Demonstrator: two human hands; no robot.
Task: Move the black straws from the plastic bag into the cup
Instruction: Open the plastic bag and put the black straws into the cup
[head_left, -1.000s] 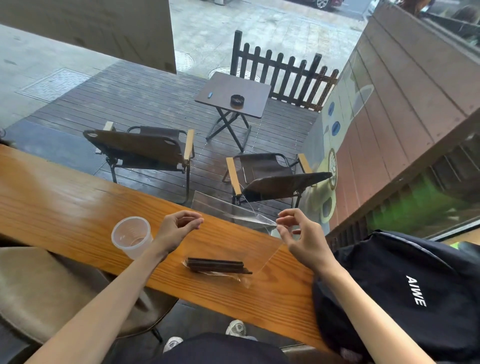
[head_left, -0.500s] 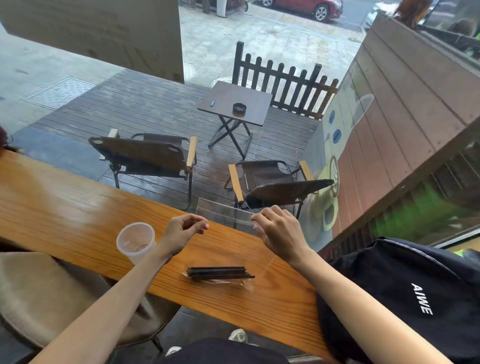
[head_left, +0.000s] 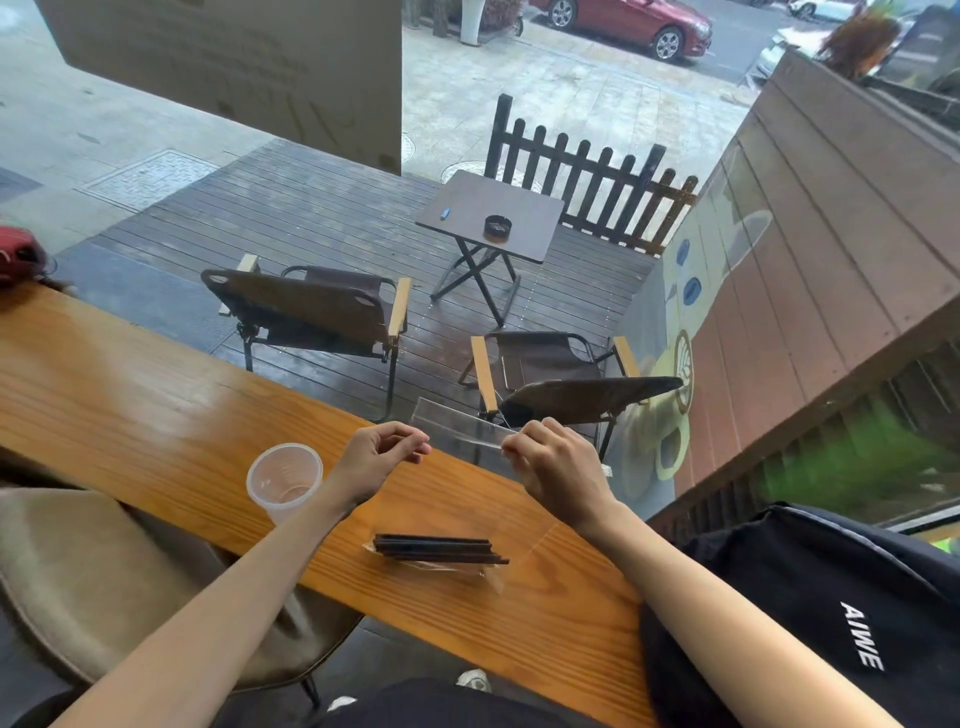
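Observation:
A clear plastic bag (head_left: 467, 431) stands upright on the wooden counter, and several black straws (head_left: 439, 550) lie bunched in its bottom near the counter's front edge. My left hand (head_left: 376, 460) pinches the bag's top left corner. At the bag's top right edge is my right hand (head_left: 556, 467), fingers closed on the plastic. A clear empty plastic cup (head_left: 284, 480) stands upright on the counter, just left of my left wrist.
The wooden counter (head_left: 130, 410) runs along a window. A black backpack (head_left: 831, 613) sits at the right end of the counter. A beige stool (head_left: 67, 582) stands below on the left. A red object (head_left: 18, 254) lies at the far left.
My right hand moved left from an open pose beside the bag and closed on the bag's top edge. My left hand has kept its pinch at the top left corner.

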